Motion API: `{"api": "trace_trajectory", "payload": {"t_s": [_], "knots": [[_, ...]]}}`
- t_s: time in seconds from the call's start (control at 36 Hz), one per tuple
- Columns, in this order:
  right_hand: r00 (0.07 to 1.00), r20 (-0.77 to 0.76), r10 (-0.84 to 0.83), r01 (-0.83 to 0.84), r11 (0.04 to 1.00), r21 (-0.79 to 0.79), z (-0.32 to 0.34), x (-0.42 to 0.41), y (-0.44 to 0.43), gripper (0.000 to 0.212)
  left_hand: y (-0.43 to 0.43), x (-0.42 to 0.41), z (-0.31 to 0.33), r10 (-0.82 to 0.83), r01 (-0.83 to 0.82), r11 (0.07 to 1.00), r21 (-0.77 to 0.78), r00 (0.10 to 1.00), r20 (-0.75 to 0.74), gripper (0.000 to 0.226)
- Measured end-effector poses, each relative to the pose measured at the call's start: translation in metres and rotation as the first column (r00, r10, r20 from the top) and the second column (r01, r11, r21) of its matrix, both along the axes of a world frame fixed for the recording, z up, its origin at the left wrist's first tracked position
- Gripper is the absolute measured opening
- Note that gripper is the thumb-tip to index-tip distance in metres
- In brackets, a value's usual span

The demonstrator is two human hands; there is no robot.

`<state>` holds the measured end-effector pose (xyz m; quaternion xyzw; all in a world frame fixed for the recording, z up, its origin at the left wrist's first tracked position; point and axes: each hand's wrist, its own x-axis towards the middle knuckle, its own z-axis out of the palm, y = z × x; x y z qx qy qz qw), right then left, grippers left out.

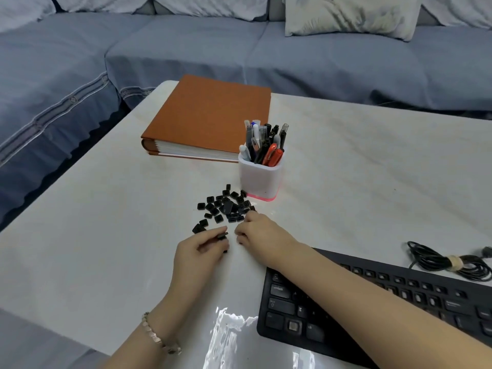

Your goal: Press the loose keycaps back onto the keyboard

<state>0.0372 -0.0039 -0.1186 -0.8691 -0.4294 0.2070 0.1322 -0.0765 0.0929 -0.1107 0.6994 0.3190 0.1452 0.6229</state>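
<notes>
A pile of several loose black keycaps (225, 206) lies on the white table, just left of a pen holder. My left hand (199, 251) sits below the pile and pinches a black keycap (223, 235) between thumb and fingers. My right hand (262, 233) rests at the pile's lower right edge with fingers curled, fingertips touching the keycaps; whether it holds one is hidden. The black keyboard (372, 304) lies at the lower right under my right forearm, with several bare key sockets showing.
A white pen holder (259, 177) full of pens stands behind the pile. An orange binder (210, 115) lies farther back. A coiled black cable (450, 262) sits at the right beyond the keyboard. A blue sofa borders the table's far and left sides.
</notes>
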Motion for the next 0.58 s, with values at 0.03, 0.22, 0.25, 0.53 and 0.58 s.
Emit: {"api": "trace_trajectory", "payload": {"t_s": [0.03,0.22,0.25,0.53,0.58], "knots": [[1.000,-0.022,0.013,-0.013,1.000,-0.010,0.001,0.000,0.000,0.025,0.000,0.000,0.000,0.010,-0.010,0.999,-0.033,1.000,-0.005,0.030],[0.998,-0.052,-0.028,0.028,1.000,-0.004,0.002,-0.002,0.005,0.024,-0.002,-0.008,0.007,0.035,-0.036,0.980,-0.197,0.999,-0.009,0.027],[0.996,-0.076,-0.049,0.051,0.998,0.031,0.001,-0.001,0.004,0.022,-0.002,-0.009,0.007,0.032,-0.033,0.982,-0.184,0.999,-0.011,0.027],[0.203,-0.971,-0.129,0.811,0.578,0.093,0.041,-0.008,-0.046,0.017,-0.027,-0.016,0.017,-0.086,0.064,0.973,0.224,0.992,0.094,0.025],[0.224,-0.964,-0.147,0.764,0.640,0.080,0.045,-0.015,-0.068,0.019,-0.036,-0.014,0.019,-0.161,0.114,0.938,0.328,0.979,0.121,0.034]]}}
